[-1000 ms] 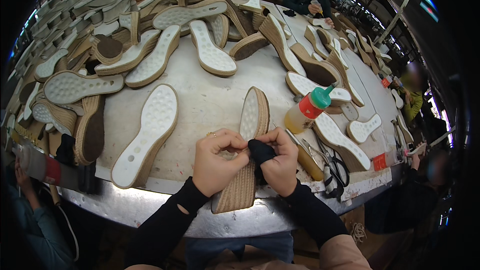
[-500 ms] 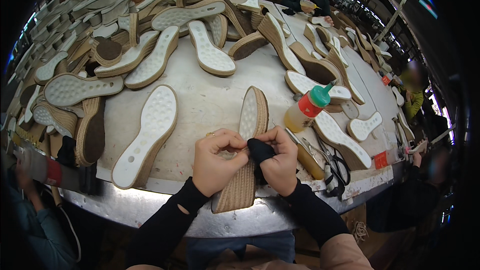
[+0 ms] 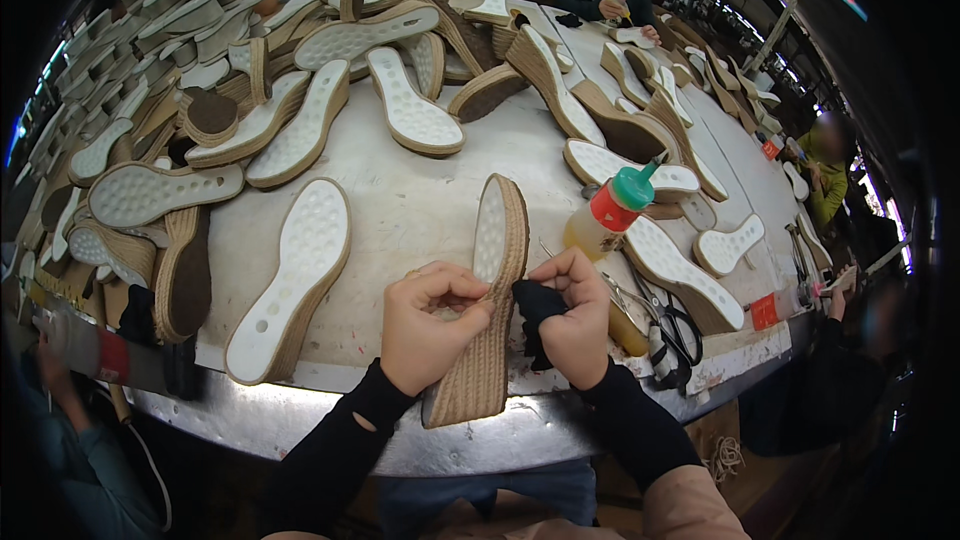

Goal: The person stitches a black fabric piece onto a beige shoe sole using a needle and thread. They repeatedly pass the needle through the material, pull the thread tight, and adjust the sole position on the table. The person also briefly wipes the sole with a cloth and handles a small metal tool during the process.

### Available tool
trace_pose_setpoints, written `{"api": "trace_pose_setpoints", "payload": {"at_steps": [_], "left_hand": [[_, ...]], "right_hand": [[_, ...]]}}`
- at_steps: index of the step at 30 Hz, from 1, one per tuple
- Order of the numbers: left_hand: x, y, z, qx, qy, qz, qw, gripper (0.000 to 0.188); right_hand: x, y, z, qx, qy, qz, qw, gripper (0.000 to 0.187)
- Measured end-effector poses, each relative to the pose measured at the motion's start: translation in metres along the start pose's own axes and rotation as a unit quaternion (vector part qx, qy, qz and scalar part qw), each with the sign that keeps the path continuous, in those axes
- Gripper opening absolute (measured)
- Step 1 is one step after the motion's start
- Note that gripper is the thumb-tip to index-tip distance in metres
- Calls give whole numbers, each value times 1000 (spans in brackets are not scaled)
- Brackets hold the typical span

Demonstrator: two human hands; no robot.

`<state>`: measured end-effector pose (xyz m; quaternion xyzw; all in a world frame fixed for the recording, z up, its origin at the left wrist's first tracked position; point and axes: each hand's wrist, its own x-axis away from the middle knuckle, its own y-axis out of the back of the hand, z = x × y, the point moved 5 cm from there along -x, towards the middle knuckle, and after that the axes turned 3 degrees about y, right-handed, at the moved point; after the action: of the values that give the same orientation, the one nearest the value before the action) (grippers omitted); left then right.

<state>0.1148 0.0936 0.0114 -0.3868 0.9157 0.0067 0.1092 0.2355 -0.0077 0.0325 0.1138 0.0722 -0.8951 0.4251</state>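
Note:
A wedge sole (image 3: 506,240) with woven rope-like sides and a dimpled white top lies on its side in front of me, its thick heel toward me. My left hand (image 3: 432,320) is closed in a pinch at the sole's left edge; whatever the fingertips hold is too small to make out. On the other side, my right hand (image 3: 575,320) is closed around a bunched black cloth (image 3: 540,308), just off the sole's woven side. A thin pointed tip shows by its fingers. Another wedge sole (image 3: 300,265) lies to the left, white side up.
Beyond my right hand stand a glue bottle (image 3: 610,215) with a green cap, scissors (image 3: 680,330) and a tool handle (image 3: 627,330). Piled wedge soles (image 3: 370,35) cover the far and left table. Co-workers sit around, one holding a bottle (image 3: 622,8). The metal table edge (image 3: 330,420) is nearest me.
My right hand has drawn away to the right from my left fingertips, taking the black cloth along. The left hand still pinches at the sole's edge. The view has shifted slightly.

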Motion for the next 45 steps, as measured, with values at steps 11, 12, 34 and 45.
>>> {"api": "trace_pose_setpoints", "payload": {"at_steps": [11, 12, 34, 45], "left_hand": [[1, -3, 7, 43, -14, -16, 999, 12], [1, -2, 8, 31, -10, -12, 999, 11], [2, -4, 6, 4, 10, -8, 1000, 12], [2, -4, 4, 11, -14, -25, 1000, 10]], "right_hand": [[4, -10, -5, 116, 105, 0, 988, 15], [5, -10, -4, 131, 118, 1, 984, 15], [5, -9, 3, 150, 85, -14, 985, 17], [7, -8, 1, 156, 67, -13, 985, 15]]}}
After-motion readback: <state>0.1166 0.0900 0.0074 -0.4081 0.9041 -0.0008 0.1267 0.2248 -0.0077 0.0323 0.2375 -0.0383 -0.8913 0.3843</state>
